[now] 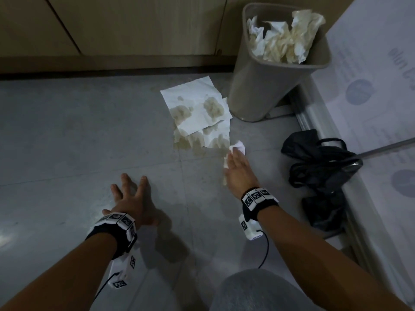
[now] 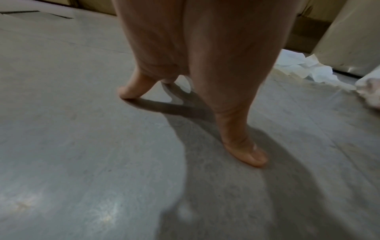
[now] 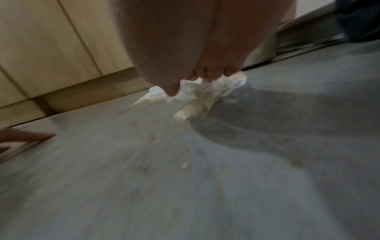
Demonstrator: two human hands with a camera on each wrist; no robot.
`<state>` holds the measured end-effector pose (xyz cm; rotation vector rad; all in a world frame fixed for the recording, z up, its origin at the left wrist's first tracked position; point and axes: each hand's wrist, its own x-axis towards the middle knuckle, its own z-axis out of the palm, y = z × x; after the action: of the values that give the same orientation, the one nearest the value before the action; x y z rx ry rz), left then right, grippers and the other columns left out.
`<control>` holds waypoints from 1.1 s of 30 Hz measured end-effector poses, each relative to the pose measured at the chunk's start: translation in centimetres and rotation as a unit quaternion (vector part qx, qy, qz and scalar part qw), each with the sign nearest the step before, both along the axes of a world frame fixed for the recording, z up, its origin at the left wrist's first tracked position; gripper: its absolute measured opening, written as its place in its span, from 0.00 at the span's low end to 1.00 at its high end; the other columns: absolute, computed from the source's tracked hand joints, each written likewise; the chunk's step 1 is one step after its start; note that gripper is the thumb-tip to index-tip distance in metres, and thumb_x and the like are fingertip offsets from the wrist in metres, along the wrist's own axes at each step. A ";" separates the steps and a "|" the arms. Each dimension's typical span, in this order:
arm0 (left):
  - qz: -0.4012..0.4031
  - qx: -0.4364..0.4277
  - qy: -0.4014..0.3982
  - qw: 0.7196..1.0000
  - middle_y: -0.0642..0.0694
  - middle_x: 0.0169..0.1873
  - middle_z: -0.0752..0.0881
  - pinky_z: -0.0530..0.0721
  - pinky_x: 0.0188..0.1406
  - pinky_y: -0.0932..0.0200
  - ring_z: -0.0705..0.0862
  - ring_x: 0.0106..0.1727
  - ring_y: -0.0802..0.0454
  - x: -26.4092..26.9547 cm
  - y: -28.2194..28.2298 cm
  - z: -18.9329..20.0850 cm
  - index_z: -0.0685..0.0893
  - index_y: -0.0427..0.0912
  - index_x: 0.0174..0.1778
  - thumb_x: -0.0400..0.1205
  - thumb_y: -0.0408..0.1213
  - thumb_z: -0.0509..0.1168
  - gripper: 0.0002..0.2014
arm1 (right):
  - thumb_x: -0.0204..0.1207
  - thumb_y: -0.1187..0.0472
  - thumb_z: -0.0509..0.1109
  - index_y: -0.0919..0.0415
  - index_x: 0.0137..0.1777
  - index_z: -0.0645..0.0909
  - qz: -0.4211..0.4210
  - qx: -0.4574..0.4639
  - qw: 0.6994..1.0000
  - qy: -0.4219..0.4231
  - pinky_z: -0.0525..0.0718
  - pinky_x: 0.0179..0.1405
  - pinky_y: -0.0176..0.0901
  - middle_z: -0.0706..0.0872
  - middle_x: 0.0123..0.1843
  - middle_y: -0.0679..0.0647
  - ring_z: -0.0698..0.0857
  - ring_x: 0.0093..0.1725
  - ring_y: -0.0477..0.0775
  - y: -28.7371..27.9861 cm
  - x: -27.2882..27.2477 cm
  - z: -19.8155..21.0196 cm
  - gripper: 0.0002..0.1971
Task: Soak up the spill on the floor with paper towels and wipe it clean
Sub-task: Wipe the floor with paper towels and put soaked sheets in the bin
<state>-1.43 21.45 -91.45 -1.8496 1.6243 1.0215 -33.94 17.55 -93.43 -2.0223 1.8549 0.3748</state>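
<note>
Two white paper towel sheets (image 1: pixel 195 104) lie flat on the grey floor, blotched brown where they have soaked up the spill. A thin brownish film (image 1: pixel 190 149) shows on the floor at their near edge. My right hand (image 1: pixel 235 162) grips a crumpled white paper towel wad (image 1: pixel 238 147) and holds it on the floor just right of the sheets. In the right wrist view the fingers curl round the wad (image 3: pixel 205 91). My left hand (image 1: pixel 130 194) rests on the floor with its fingers spread, well left of the spill; its fingertips (image 2: pixel 125 92) touch the floor.
A grey waste bin (image 1: pixel 269 86) stuffed with used stained towels stands just right of the sheets. A black bag (image 1: pixel 318 162) lies on the floor to the right, beside a white printed board (image 1: pixel 370 86). Wooden cabinet fronts (image 1: pixel 112 25) run along the back.
</note>
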 end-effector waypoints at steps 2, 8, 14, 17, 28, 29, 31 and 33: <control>0.000 0.002 -0.003 1.000 0.47 0.80 0.19 0.61 0.68 0.12 0.28 0.83 0.30 0.0 0.0 0.0 0.32 0.67 0.83 0.58 0.64 0.83 0.72 | 0.86 0.42 0.42 0.69 0.86 0.45 0.005 0.027 0.999 -0.033 0.38 0.85 0.51 0.38 0.87 0.64 0.37 0.86 0.59 0.8 1.1 -0.7 0.37; -0.011 -0.004 -0.006 1.000 0.45 0.80 0.19 0.62 0.70 0.13 0.28 0.83 0.28 -0.1 0.1 0.1 0.31 0.65 0.84 0.60 0.64 0.82 0.71 | 0.84 0.35 0.37 0.66 0.86 0.41 -0.038 0.050 0.998 -0.027 0.40 0.86 0.52 0.34 0.87 0.60 0.36 0.86 0.56 1.1 -0.1 -1.1 0.41; -0.015 -0.007 -0.008 1.000 0.44 0.80 0.20 0.63 0.72 0.17 0.29 0.83 0.27 0.0 0.1 -0.4 0.31 0.64 0.84 0.60 0.64 0.81 0.71 | 0.88 0.42 0.46 0.68 0.86 0.43 -0.058 0.052 0.994 -0.071 0.43 0.86 0.53 0.35 0.87 0.62 0.36 0.86 0.57 1.6 -1.7 -0.8 0.37; -0.015 -0.007 -0.011 1.000 0.43 0.80 0.20 0.64 0.73 0.18 0.29 0.83 0.27 0.0 -0.1 -0.3 0.30 0.64 0.84 0.61 0.64 0.81 0.71 | 0.85 0.37 0.43 0.67 0.86 0.42 -0.070 0.053 0.992 -0.090 0.44 0.86 0.53 0.35 0.87 0.59 0.38 0.86 0.57 2.3 -1.4 -0.5 0.40; -0.012 -0.005 -0.011 1.000 0.43 0.80 0.20 0.63 0.74 0.18 0.28 0.83 0.28 -0.1 -0.1 0.1 0.31 0.63 0.84 0.62 0.63 0.82 0.71 | 0.80 0.31 0.38 0.66 0.86 0.39 0.041 0.091 0.988 -0.118 0.42 0.86 0.51 0.36 0.87 0.62 0.38 0.86 0.57 6.9 3.4 1.1 0.46; -0.012 -0.002 -0.012 1.000 0.43 0.80 0.20 0.63 0.74 0.18 0.29 0.83 0.27 -0.1 -0.1 0.1 0.31 0.63 0.84 0.61 0.63 0.81 0.71 | 0.75 0.27 0.32 0.66 0.86 0.37 0.065 0.101 0.987 -0.106 0.40 0.85 0.50 0.34 0.87 0.61 0.35 0.86 0.56 7.8 4.2 0.8 0.50; -0.018 -0.003 -0.014 1.000 0.43 0.80 0.20 0.63 0.74 0.18 0.29 0.83 0.27 -0.2 0.0 0.0 0.30 0.63 0.84 0.61 0.64 0.81 0.71 | 0.67 0.25 0.25 0.66 0.85 0.34 0.065 0.098 0.990 -0.079 0.38 0.85 0.52 0.31 0.86 0.61 0.31 0.85 0.55 8.6 4.6 0.1 0.54; -0.016 -0.008 -0.017 1.000 0.42 0.81 0.21 0.64 0.73 0.19 0.30 0.83 0.26 0.0 0.1 0.0 0.31 0.63 0.84 0.60 0.65 0.81 0.72 | 0.66 0.24 0.25 0.66 0.85 0.35 0.052 0.102 0.990 -0.081 0.40 0.85 0.53 0.32 0.86 0.62 0.32 0.85 0.57 8.2 4.7 0.2 0.56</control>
<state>-1.47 21.52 -91.48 -1.8343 1.6415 0.9616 -29.25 25.77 -93.22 -1.9529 1.5515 0.3992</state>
